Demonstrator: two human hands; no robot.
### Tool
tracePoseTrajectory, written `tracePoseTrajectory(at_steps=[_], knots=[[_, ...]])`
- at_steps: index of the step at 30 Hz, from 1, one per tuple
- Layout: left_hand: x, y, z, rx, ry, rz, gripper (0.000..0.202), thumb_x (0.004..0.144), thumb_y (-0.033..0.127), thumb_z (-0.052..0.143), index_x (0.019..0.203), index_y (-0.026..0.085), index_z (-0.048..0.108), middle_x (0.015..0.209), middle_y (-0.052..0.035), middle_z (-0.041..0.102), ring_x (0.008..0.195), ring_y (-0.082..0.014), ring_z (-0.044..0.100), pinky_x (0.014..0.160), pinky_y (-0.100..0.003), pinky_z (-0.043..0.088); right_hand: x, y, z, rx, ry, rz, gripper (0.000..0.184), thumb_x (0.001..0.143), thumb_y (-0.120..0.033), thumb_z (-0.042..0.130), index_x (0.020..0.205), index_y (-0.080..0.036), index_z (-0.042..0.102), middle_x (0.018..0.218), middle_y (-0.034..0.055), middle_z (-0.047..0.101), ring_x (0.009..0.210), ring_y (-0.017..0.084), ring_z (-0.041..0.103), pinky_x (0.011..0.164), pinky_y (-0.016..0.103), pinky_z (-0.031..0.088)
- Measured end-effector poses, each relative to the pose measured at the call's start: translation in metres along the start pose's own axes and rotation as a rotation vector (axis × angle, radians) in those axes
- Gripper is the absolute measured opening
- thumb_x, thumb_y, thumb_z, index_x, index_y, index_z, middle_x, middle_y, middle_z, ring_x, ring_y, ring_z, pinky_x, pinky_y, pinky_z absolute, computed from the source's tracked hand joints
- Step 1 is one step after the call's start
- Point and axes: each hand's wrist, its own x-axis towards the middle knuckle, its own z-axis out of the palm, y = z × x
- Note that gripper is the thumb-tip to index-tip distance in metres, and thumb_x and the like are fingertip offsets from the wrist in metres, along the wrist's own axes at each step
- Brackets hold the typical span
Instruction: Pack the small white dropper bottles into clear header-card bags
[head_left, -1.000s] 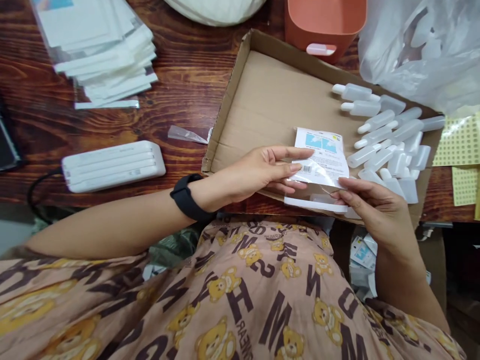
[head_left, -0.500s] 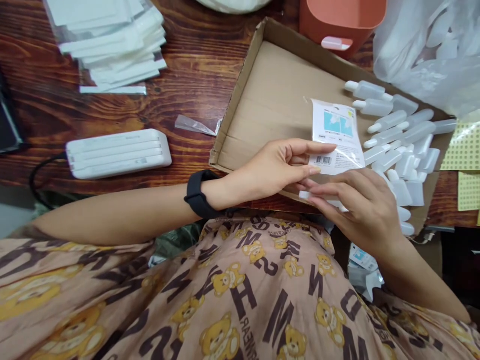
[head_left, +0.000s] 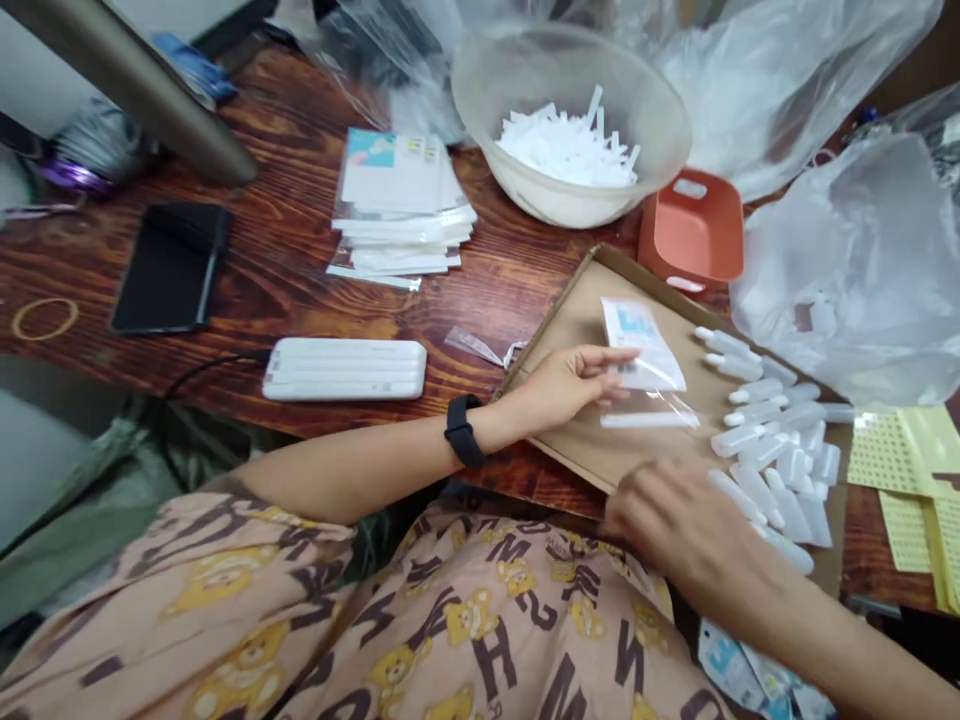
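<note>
My left hand [head_left: 568,385], a black band on its wrist, holds a small clear packet [head_left: 643,347] with a white and blue label over the cardboard tray [head_left: 577,320]. The packet's open clear end [head_left: 651,412] hangs toward me. My right hand [head_left: 679,528] is blurred at the tray's near edge, next to several small white plastic bottles [head_left: 772,440] lying in the tray. Its fingers do not show clearly.
A white bowl of plastic strips [head_left: 570,140], an orange bin [head_left: 694,235] and a stack of packets [head_left: 401,205] sit further back. A white power bank [head_left: 345,369] and black phone [head_left: 171,266] lie left. Yellow sticker sheets [head_left: 904,470] and clear bags [head_left: 855,270] lie right.
The view lifted and pulled back, showing more of the table. My right hand left the packet and dropped toward the tray's near edge. My left hand kept the packet.
</note>
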Motion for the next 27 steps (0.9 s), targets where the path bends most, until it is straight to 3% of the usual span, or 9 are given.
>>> tracePoseTrajectory(at_steps=[2, 4, 7, 11, 16, 22, 27], knots=[[0.003, 0.007, -0.01, -0.012, 0.036, 0.095, 0.041, 0.095, 0.001, 0.074, 0.131, 0.019, 0.08, 0.124, -0.009, 0.084, 0.088, -0.0111, 0.081, 0.08, -0.021, 0.063, 0.003, -0.002, -0.009, 0.224, -0.055, -0.054, 0.025, 0.111, -0.01, 0.043, 0.098, -0.021, 0.062, 0.088, 0.0016, 0.068, 0.079, 0.019, 0.058, 0.073, 0.034, 0.044], [0.003, 0.011, -0.016, -0.02, 0.005, 0.088, 0.041, 0.096, 0.001, 0.072, 0.132, 0.019, 0.08, 0.122, -0.0082, 0.085, 0.087, -0.0104, 0.081, 0.081, -0.021, 0.064, 0.01, 0.009, -0.019, 0.299, -0.013, -0.021, 0.023, 0.113, -0.015, 0.044, 0.1, -0.021, 0.061, 0.09, 0.0014, 0.07, 0.08, 0.017, 0.061, 0.073, 0.031, 0.047], [0.0, 0.012, -0.019, -0.029, -0.061, 0.021, 0.044, 0.098, 0.001, 0.069, 0.138, 0.018, 0.076, 0.116, -0.0074, 0.086, 0.083, -0.0099, 0.081, 0.081, -0.022, 0.066, 0.028, 0.039, -0.025, 0.113, 0.131, 0.07, 0.011, 0.112, -0.023, 0.056, 0.103, -0.02, 0.062, 0.092, 0.0046, 0.073, 0.081, 0.018, 0.065, 0.072, 0.032, 0.047], [-0.003, 0.011, -0.022, -0.023, -0.076, 0.034, 0.047, 0.098, 0.003, 0.07, 0.142, 0.02, 0.074, 0.117, -0.0072, 0.085, 0.083, -0.0112, 0.08, 0.077, -0.022, 0.065, 0.05, 0.065, -0.01, -0.028, 0.116, 0.024, 0.008, 0.107, -0.026, 0.067, 0.104, -0.02, 0.067, 0.094, 0.0057, 0.078, 0.081, 0.02, 0.068, 0.073, 0.034, 0.048], [-0.004, 0.014, -0.025, -0.01, -0.068, 0.056, 0.047, 0.098, -0.002, 0.066, 0.141, 0.015, 0.074, 0.119, -0.0088, 0.085, 0.089, -0.0114, 0.078, 0.078, -0.021, 0.063, 0.064, 0.066, 0.007, -0.05, 0.087, 0.007, 0.008, 0.107, -0.028, 0.069, 0.107, -0.02, 0.07, 0.09, 0.0035, 0.079, 0.082, 0.02, 0.069, 0.075, 0.035, 0.048], [-0.006, 0.014, -0.02, -0.104, -0.074, -0.046, 0.05, 0.102, -0.001, 0.061, 0.149, 0.013, 0.068, 0.105, -0.0092, 0.085, 0.067, -0.0079, 0.071, 0.069, -0.022, 0.061, 0.07, 0.072, 0.003, -0.083, 0.024, -0.059, 0.009, 0.107, -0.026, 0.067, 0.102, -0.02, 0.069, 0.088, 0.0047, 0.075, 0.082, 0.023, 0.066, 0.074, 0.036, 0.046], [-0.003, 0.01, -0.021, -0.193, -0.074, -0.098, 0.052, 0.101, -0.001, 0.062, 0.15, 0.015, 0.068, 0.094, -0.0055, 0.083, 0.063, -0.0066, 0.067, 0.063, -0.019, 0.06, 0.07, 0.063, -0.002, -0.31, -0.06, -0.184, 0.023, 0.108, -0.013, 0.051, 0.094, -0.017, 0.068, 0.081, 0.0092, 0.067, 0.076, 0.027, 0.057, 0.066, 0.039, 0.04]])
